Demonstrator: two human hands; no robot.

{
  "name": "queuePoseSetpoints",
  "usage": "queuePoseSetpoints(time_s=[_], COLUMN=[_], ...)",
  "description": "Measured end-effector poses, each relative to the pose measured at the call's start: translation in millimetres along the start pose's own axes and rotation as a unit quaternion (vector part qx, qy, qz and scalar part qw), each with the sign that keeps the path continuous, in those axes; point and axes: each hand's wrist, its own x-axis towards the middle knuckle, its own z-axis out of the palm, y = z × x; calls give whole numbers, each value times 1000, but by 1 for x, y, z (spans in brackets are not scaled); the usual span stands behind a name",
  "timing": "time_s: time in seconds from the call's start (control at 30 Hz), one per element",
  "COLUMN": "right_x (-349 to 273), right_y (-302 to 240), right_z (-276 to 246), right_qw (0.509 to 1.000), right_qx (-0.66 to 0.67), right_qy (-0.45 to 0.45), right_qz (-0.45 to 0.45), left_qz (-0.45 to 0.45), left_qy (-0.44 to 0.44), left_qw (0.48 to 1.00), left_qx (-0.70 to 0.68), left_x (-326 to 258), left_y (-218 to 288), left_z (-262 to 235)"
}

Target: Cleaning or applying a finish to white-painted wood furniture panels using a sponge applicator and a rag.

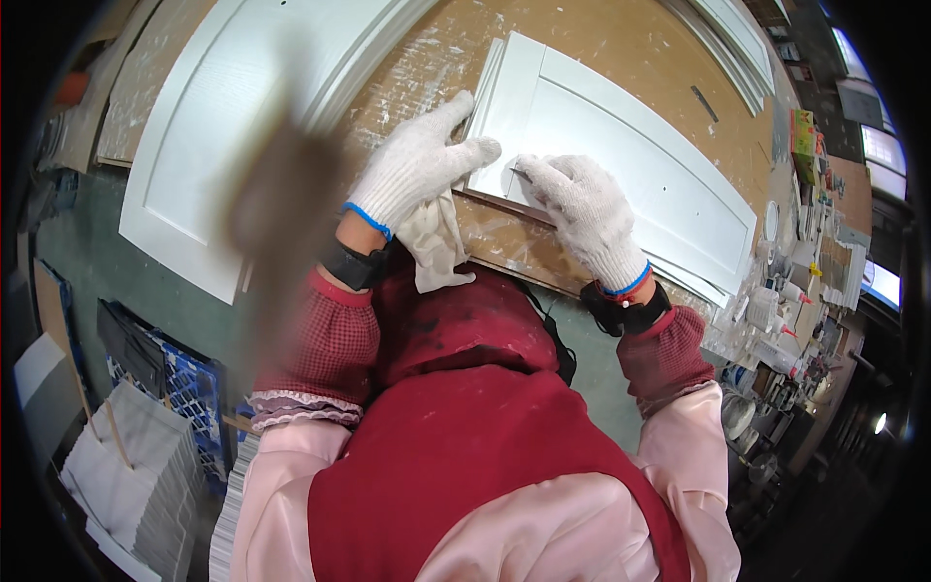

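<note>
While the right hand (pixel 587 209) is drawn in, thumb and forefinger pinching a thin grey piece (pixel 519 169) against the white panel (pixel 611 126), the left hand (pixel 412 160) lies by that panel's left end, thumb and forefinger spread apart. Its remaining fingers are hidden, so I cannot tell whether they grip the pale cloth (pixel 433 247) hanging beneath. Both hands wear white knit gloves. The panel lies face up on another white one, along the near edge of the brown, paint-scuffed tabletop (pixel 417 82). A dark strip (pixel 705 104) lies beyond it, toward the tabletop's far right corner, where more white panels (pixel 742 39) are stacked. Past the left edge juts a larger white panel (pixel 208 116); below stands a blue crate (pixel 194 388).
</note>
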Motion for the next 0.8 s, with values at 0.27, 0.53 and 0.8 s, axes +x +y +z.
queuePoseSetpoints(time_s=[0.27, 0.53, 0.8], right_x=[2, 5, 4], right_y=[-2, -3, -5], right_z=[-1, -3, -6], right_qw=[999, 999, 998], right_qx=[-26, 32, -29], right_qy=[2, 8, -12], right_qz=[-33, 3, -55], left_qz=[3, 1, 9], left_qy=[13, -11, 25], left_qw=[1000, 1000, 1000], left_qx=[6, -23, 9], left_x=[0, -2, 0], left_y=[-4, 8, -7], left_z=[2, -4, 2])
